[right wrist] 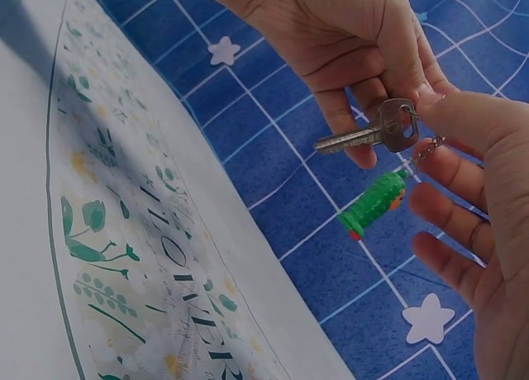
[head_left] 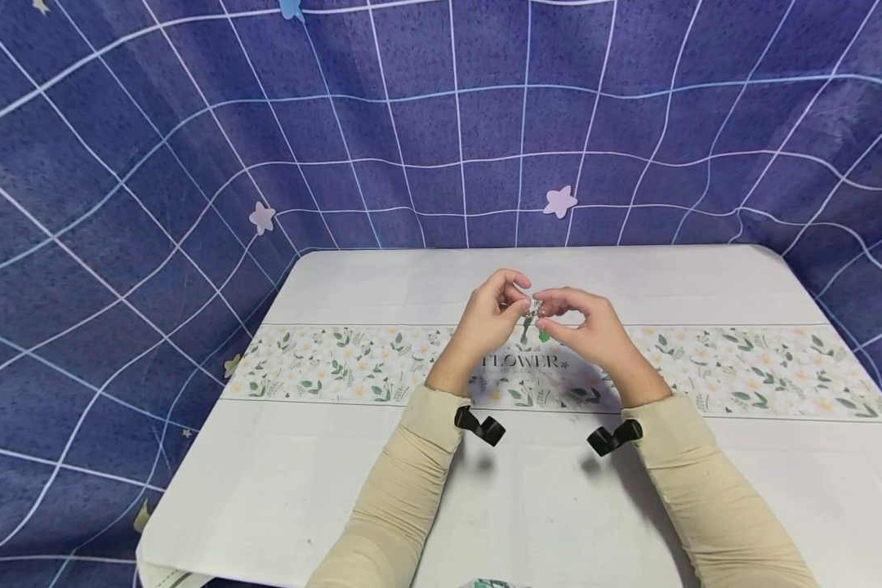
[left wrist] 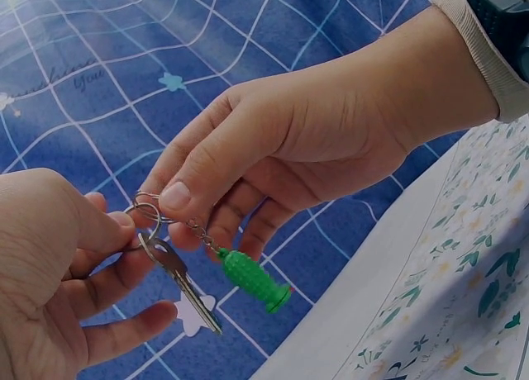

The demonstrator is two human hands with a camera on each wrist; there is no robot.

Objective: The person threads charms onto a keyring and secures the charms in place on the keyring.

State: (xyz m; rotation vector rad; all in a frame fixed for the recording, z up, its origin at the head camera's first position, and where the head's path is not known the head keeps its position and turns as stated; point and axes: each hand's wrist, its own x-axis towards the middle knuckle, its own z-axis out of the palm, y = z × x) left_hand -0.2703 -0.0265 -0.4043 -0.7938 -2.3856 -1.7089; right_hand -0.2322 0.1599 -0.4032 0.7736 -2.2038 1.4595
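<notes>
Both hands meet above the table's far half, in the middle of the head view. My left hand (head_left: 488, 314) pinches one side of a metal key ring (left wrist: 158, 220) between thumb and fingers. From that side a silver key (left wrist: 183, 279) hangs, blade pointing down. Opposite it, my right hand (head_left: 584, 327) pinches the ring's other side, where a short chain (left wrist: 203, 236) carries a bumpy green charm (left wrist: 254, 281). The charm dangles beside the key, showing small red and orange spots in the right wrist view. Fingertips partly cover the ring. The other fingers of both hands are loosely bent.
A white tablecloth (head_left: 294, 457) with a floral band (head_left: 360, 363) and printed lettering covers the table. Behind and at the sides hangs a blue curtain (head_left: 412, 122) with white lines and stars. Part of a green-and-white object (head_left: 491, 583) shows at the near edge.
</notes>
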